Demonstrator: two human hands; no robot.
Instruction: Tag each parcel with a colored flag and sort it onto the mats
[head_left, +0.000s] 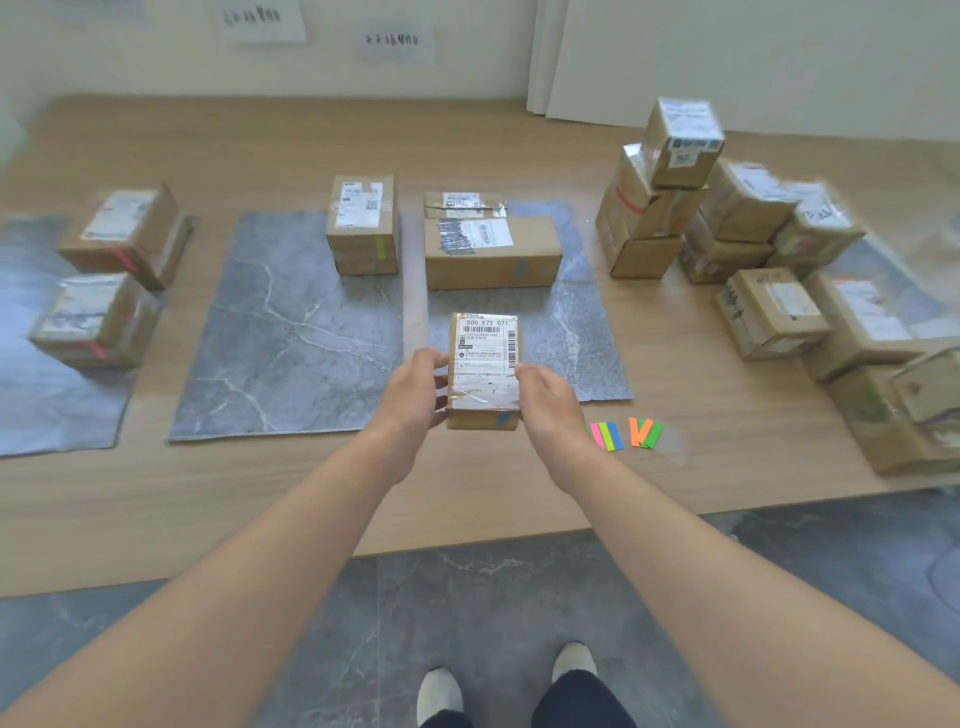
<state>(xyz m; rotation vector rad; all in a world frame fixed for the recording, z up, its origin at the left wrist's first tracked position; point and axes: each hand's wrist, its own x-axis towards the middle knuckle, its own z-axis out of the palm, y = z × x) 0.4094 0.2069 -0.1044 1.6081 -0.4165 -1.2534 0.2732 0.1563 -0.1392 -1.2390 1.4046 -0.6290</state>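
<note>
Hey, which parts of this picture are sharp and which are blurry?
Head view: the held parcel is sharp at centre, its label readable; the parcel pile at right and the pink-flagged parcels at left smear toward the edges.

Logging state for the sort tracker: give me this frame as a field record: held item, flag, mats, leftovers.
held: small parcel, gripped by left hand and right hand
flag: blue flag on its near side
left mat: two pink-flagged parcels
middle mat: green-flagged parcel
right mat: blue-flagged parcel, smaller parcel behind it
loose flags: on table, right of the hands
unsorted pile: far right of table
</note>
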